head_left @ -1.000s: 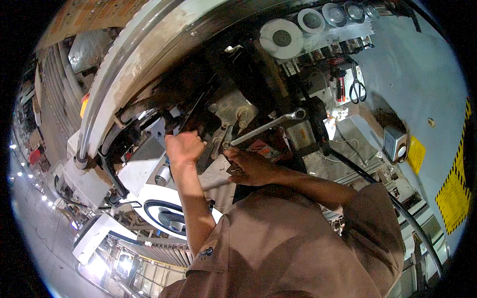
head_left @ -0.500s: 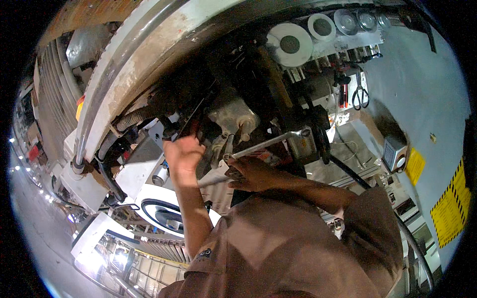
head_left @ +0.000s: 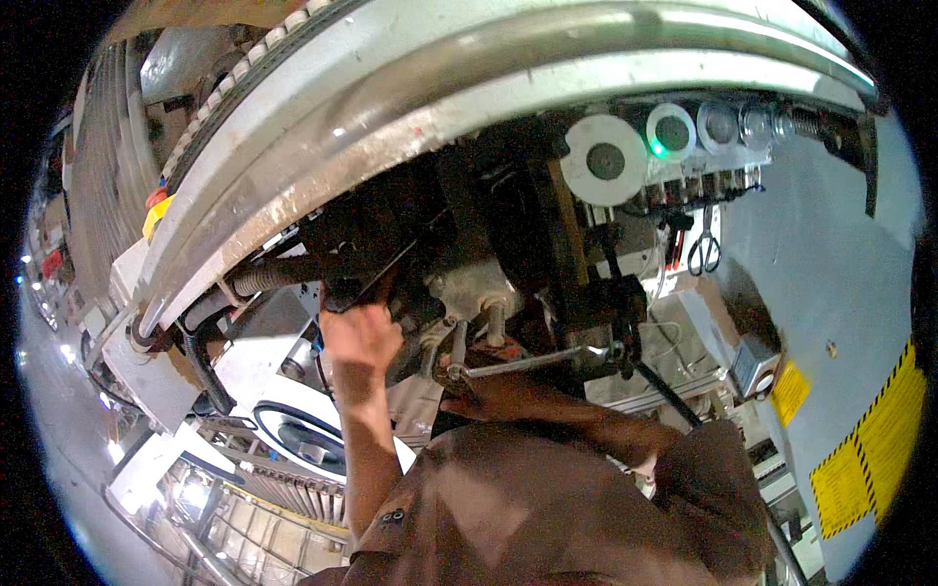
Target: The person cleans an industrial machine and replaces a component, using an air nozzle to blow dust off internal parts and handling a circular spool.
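Note:
Under the machine's curved frame, my left hand [head_left: 362,338] is closed, its fingers curled at the edge of a dark recess. Whatever it grips there is hidden by the fingers and shadow. A thin metal rod [head_left: 401,256] slants up beyond that hand. My right hand [head_left: 471,398] is beneath the left end of a metal linkage bar [head_left: 537,361], close to a short jointed lever [head_left: 458,347]; its fingers are lost in shadow. Above the lever is a greasy metal housing [head_left: 469,283] with a round shaft [head_left: 495,317] sticking out.
A wide curved machine rail [head_left: 410,127] arches overhead. Round white discs [head_left: 604,161] line the upper right, above hanging black scissors [head_left: 703,256]. A ribbed hose [head_left: 264,278] runs at the left. Yellow labels [head_left: 845,488] mark the grey panel on the right.
The view has tilted, so the rail and discs sit lower in the picture. My left hand remains at the dark recess, its fingers more tightly curled. My right hand stays by the lever joint.

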`<state>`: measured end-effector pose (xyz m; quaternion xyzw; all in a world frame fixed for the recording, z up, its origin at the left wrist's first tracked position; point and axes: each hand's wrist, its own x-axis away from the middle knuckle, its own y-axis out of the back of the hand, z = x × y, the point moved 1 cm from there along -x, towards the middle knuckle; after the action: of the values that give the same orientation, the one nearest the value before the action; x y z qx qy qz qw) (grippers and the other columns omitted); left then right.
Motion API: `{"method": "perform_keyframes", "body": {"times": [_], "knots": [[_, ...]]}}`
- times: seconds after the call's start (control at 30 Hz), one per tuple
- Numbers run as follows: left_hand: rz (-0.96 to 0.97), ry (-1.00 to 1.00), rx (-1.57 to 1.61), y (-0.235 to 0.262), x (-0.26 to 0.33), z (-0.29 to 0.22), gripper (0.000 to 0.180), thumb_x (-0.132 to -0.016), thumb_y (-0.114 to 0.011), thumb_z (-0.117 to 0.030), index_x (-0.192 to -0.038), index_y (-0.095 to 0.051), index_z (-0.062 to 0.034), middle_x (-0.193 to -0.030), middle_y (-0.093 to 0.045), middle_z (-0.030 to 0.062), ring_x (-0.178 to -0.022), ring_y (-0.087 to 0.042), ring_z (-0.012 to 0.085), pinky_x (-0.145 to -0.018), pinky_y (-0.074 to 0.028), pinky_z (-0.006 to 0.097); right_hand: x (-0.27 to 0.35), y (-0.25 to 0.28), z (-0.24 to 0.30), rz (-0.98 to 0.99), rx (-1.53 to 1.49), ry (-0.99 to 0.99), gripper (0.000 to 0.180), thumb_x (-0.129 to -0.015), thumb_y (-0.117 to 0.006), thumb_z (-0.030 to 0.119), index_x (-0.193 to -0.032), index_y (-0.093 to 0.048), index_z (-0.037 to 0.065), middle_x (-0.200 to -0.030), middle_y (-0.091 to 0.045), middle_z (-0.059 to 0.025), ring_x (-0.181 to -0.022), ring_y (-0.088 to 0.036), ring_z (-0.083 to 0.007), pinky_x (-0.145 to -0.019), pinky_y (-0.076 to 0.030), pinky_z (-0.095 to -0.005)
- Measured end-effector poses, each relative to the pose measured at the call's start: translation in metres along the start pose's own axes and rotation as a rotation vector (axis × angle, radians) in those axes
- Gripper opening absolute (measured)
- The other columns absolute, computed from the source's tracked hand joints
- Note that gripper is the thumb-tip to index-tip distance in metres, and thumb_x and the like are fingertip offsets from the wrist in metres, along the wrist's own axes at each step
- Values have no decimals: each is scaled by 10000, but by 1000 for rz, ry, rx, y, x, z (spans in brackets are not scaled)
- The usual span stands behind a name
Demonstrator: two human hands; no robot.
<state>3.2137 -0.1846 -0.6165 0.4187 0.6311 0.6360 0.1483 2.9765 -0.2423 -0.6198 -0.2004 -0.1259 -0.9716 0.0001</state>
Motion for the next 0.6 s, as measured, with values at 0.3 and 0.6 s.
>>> {"method": "perform_keyframes", "body": {"times": [0.3,0.6], "knots": [[89,663,1733,-18,-14,-14,504,-1056,-391,-413,-1457,-576,-171,-1463,-609,63,-1362,-531,280,-1210,-328,461,3,-33,-16,-141,-216,74,723,-946,-720,499,-1427,-498,8,-1291,-587,-292,-1198,-597,-451,-1021,-486,-532],[116,890,2164,-1,-12,-30,506,-1043,-430,-449,-1427,-606,-170,-1415,-644,57,-1337,-544,298,-1194,-330,539,10,-35,-18,-80,-140,30,730,-985,-606,598,-1422,-529,18,-1357,-576,-286,-1268,-563,-459,-1095,-433,-555]]}}
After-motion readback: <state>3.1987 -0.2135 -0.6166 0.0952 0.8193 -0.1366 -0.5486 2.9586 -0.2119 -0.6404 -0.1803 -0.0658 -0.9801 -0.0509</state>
